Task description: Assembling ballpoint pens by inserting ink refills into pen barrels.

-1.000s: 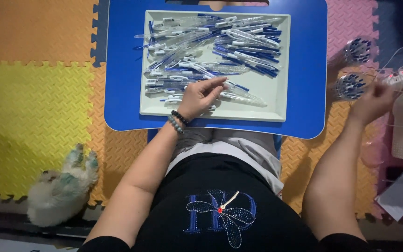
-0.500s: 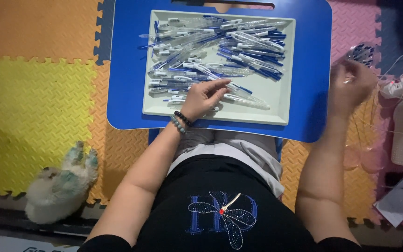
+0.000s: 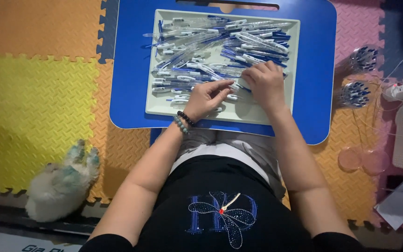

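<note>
A single head-worn camera looks steeply down from close above the lap, facing the blue table point(image 3: 313, 70) and floor mats point(image 3: 38, 93).

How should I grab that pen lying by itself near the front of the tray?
Pinch the lone pen around its middle, coming straight down from above. It lies flat on the pale tray, clear of the pile, left of the left hand, so both long sides seem free.

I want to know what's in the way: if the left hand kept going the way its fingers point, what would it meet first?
Probably the right hand: the left hand points right across the pens in the tray, fingertips nearly there.
</note>
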